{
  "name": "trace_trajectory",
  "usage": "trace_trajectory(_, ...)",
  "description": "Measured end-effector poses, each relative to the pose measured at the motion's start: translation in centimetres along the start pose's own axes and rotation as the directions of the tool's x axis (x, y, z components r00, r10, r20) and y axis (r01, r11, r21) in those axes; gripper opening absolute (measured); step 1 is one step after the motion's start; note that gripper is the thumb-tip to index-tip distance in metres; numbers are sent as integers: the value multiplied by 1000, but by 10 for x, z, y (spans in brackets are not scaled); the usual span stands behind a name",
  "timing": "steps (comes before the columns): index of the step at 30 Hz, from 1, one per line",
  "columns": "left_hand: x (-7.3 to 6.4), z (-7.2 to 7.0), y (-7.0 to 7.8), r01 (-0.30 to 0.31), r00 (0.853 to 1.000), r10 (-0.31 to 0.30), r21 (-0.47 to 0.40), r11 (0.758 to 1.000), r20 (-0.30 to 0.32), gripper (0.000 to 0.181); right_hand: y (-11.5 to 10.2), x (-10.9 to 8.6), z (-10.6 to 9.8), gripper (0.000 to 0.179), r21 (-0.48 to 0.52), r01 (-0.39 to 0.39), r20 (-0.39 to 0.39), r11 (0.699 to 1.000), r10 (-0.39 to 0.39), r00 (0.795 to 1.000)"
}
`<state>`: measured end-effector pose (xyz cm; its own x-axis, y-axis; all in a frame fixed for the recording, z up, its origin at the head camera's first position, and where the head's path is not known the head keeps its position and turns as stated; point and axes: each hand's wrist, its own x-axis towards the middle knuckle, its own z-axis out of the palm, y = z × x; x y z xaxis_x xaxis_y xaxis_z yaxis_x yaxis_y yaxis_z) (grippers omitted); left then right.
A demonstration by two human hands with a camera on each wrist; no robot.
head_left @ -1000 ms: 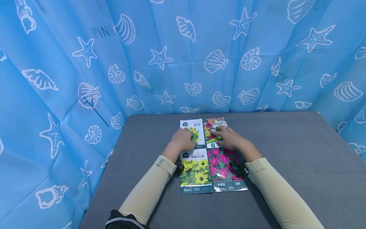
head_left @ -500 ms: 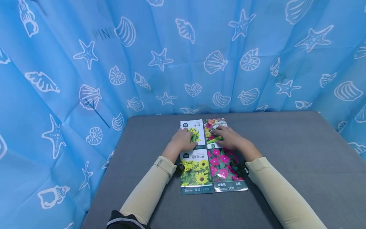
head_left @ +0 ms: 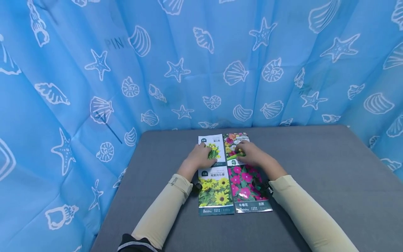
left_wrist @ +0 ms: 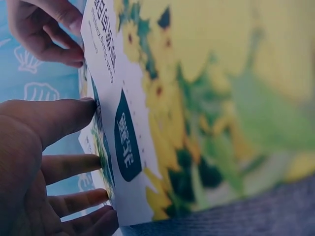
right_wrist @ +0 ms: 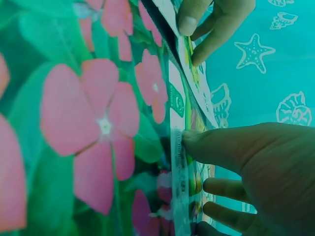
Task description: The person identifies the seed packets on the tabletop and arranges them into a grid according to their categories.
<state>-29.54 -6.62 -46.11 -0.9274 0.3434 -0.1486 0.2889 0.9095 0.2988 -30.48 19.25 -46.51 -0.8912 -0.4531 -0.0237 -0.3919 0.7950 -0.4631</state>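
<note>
Four seed packets lie in a two-by-two block. My left hand (head_left: 199, 156) rests its fingertips on the far left packet (head_left: 217, 140), white with yellow flowers. Over the far right packet (head_left: 231, 140), printed with mixed roses, my right hand (head_left: 252, 154) touches the surface with thumb and fingertips. Nearer me are a sunflower packet (head_left: 215, 192) on the left and a pink-flower packet (head_left: 244, 189) on the right. In the left wrist view, the left thumb and fingers (left_wrist: 74, 162) are spread and fairly straight. The right wrist view shows the right thumb (right_wrist: 211, 142) extended onto its packet.
A grey cloth-covered table (head_left: 170, 150) carries the packets. Behind it and along both sides hangs a blue curtain (head_left: 195, 80) with white shells and starfish. Small dark wrist cameras (head_left: 197, 187) sit near the two closer packets.
The head view has tilted up slightly, so the scene sits lower. The right hand's fingers have drawn in slightly on the rose packet. The left hand and packets stay nearly the same.
</note>
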Motion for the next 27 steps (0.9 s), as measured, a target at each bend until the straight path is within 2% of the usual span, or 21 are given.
trace_trajectory(6,-2,8,-7,-12,1000,11,-78,997,-16,64,-1,-3,6,23,29,24,-88,999,-22,996)
trace_trajectory(12,-5,9,-13,-40,998,32,-150,988,-55,63,-3,-11,1,25,24,31,-160,999,-27,987)
trace_trajectory(19,-15,-2,-16,-114,989,99,-140,984,-108,59,-3,-23,-9,25,-21,30,-234,999,-34,972)
trace_trajectory(27,-33,-10,-26,-121,985,104,-118,986,-138,57,-5,-44,-22,35,-52,-39,-268,998,24,963)
